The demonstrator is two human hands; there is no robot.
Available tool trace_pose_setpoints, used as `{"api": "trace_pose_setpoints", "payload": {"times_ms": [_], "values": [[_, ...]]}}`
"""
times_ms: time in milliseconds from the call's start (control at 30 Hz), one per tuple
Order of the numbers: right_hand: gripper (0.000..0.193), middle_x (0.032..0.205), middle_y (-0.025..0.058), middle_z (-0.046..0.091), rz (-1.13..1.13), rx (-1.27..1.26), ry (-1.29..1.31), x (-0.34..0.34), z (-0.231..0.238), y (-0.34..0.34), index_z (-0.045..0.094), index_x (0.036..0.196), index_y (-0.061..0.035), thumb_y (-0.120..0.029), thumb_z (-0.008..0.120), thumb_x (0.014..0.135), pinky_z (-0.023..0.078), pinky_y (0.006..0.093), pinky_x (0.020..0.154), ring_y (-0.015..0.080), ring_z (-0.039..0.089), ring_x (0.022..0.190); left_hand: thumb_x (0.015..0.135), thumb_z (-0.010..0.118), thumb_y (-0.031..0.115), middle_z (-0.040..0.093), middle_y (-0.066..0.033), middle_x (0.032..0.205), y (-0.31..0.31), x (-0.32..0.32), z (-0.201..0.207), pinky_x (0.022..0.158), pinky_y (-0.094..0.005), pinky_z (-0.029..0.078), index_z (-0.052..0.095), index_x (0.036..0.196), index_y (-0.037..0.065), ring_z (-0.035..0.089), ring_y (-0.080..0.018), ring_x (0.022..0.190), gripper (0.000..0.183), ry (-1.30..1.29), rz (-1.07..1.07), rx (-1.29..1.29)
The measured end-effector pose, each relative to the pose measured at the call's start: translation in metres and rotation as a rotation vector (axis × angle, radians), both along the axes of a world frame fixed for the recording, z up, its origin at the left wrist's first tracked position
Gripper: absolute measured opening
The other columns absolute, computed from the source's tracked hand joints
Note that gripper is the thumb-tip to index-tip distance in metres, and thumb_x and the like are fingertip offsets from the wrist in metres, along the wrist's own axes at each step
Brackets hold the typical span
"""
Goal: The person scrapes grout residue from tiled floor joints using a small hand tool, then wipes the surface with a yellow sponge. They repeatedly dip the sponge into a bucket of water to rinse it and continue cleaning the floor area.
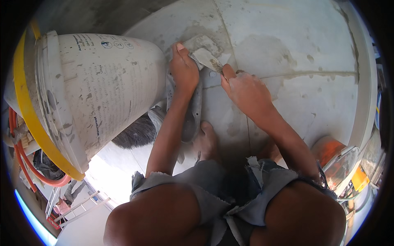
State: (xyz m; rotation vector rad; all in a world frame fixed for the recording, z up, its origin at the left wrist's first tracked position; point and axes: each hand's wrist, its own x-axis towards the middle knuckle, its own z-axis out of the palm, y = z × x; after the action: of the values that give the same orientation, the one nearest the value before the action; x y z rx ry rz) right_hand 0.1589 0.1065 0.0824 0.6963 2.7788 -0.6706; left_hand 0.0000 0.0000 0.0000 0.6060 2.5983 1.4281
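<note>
My right hand (246,92) grips a small putty knife (208,58), its grey, mortar-coated blade angled toward the upper left. My left hand (184,69) presses down on a flat grey trowel plate (197,42) smeared with wet mortar, right beside the blade. Both hands meet over pale floor tiles (283,33), close to a tile joint (312,74). My bare foot (206,141) and a worn grey sandal (193,115) lie just below the hands. My knees and frayed denim shorts (230,192) fill the lower part of the view.
A big white plastic bucket (98,90) with a yellow rim, spattered with mortar, stands at the left, touching my left wrist area. A dark brush (135,135) lies beneath it. An orange hose (24,164) coils at far left. An orange container (332,153) sits at the right.
</note>
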Motion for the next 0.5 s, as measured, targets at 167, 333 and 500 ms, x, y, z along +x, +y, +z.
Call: {"api": "trace_pose_setpoints", "payload": {"times_ms": [167,333,500], "values": [[0.031,0.077,0.0206,0.071,-0.01,-0.1,-0.009,0.01,0.018,-0.03,0.06,0.111,-0.0065,-0.037,0.056,0.109,0.06,0.0533,0.065,0.0446,0.073,0.073,0.116,0.033,0.03,0.072,-0.0274,0.09,-0.035,-0.007,0.011,0.078,-0.0485,0.053,0.062,0.119,0.0,0.071,-0.0456,0.086,0.042,0.06,-0.056,-0.042],[0.03,0.074,0.0208,0.07,0.032,-0.105,0.066,-0.001,0.012,-0.021,0.06,0.112,-0.0061,-0.035,0.055,0.109,0.059,0.0544,0.064,0.0446,0.072,0.071,0.116,0.033,0.031,0.072,-0.0261,0.09,-0.033,-0.011,0.015,0.079,-0.0481,0.053,0.062,0.12,-0.001,0.071,-0.0464,0.086,0.043,0.113,-0.021,-0.089],[0.03,0.074,0.0218,0.07,0.01,-0.096,0.049,0.001,0.019,-0.031,0.06,0.113,-0.0057,-0.035,0.054,0.11,0.058,0.0544,0.064,0.0447,0.072,0.072,0.116,0.034,0.031,0.072,-0.0256,0.089,-0.036,-0.009,0.016,0.078,-0.0489,0.052,0.064,0.118,-0.001,0.071,-0.0464,0.086,0.043,0.086,-0.002,-0.046]]}}
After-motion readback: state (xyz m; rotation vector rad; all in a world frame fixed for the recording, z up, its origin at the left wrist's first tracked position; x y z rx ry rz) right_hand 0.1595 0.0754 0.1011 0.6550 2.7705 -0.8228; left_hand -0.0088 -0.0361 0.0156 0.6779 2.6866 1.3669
